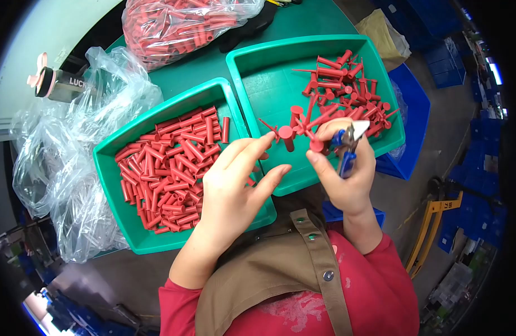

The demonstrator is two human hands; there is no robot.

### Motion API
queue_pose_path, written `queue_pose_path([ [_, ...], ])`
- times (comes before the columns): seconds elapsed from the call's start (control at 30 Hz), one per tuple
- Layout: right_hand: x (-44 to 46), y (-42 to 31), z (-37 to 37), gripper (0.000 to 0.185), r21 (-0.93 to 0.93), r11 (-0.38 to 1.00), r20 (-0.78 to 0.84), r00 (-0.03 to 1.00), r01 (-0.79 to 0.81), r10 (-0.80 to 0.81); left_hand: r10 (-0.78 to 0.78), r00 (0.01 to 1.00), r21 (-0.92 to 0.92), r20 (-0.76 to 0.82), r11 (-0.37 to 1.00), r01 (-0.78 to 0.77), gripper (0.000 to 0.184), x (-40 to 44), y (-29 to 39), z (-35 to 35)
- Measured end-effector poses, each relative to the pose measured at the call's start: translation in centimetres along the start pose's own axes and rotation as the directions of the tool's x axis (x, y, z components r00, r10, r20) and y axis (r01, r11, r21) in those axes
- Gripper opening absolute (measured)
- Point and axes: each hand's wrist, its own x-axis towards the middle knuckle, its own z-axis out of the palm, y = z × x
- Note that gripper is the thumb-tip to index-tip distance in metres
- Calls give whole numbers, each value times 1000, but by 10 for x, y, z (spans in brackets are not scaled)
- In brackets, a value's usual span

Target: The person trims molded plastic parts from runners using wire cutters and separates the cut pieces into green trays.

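My right hand is closed around blue-handled pliers, their jaws pointing up. Its thumb and finger also pinch a cluster of red plastic tubes with round flat heads, joined by thin stems. My left hand is just left of that cluster, thumb and fingers apart, the forefinger tip close to a thin red stem; whether it touches cannot be made out. Below the cluster lies the right green tray, with more headed red pieces in its right part. Left of it, another green tray holds many loose red tubes.
A clear bag of red tubes lies behind the trays. Crumpled clear plastic and a drinking bottle are at the left. At the right stand a blue bin and a yellow frame.
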Motion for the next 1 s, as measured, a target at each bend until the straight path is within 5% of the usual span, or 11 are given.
queue_pose_path([
  [0.17,-10,1,8,32,71,996,22,998,54,-55,35,999,-42,-25,998,-36,33,2,-9,-4],
  [0.23,-13,2,4,35,99,995,201,979,-4,-16,19,999,-86,-29,996,-21,30,2,-11,-6],
  [0.3,-10,3,4,30,84,996,169,985,20,-34,55,997,-112,-57,992,-62,28,3,-12,-5],
  [0.37,-8,2,-2,30,-15,998,201,978,-54,56,135,988,53,-70,990,-132,28,2,-11,-7],
  [0.47,-7,6,1,31,203,968,121,984,-150,127,212,974,111,-82,973,-202,29,2,-14,-4],
  [0.57,-5,6,-1,30,175,954,233,952,-243,200,223,972,87,-77,972,-216,30,0,-16,-2],
  [0.7,-10,14,5,30,132,961,185,958,-243,217,202,977,29,-70,979,-201,30,-1,-14,-2],
  [0.77,-9,18,6,32,65,989,193,974,-129,115,200,978,38,-66,979,-198,30,-2,-15,0],
  [0.83,-10,21,11,28,160,987,-37,999,23,-18,212,976,58,-48,976,-209,30,-2,-15,2],
  [1.0,-5,20,6,28,102,983,-26,988,154,-152,251,966,97,-64,965,-244,29,-2,-16,4],
])
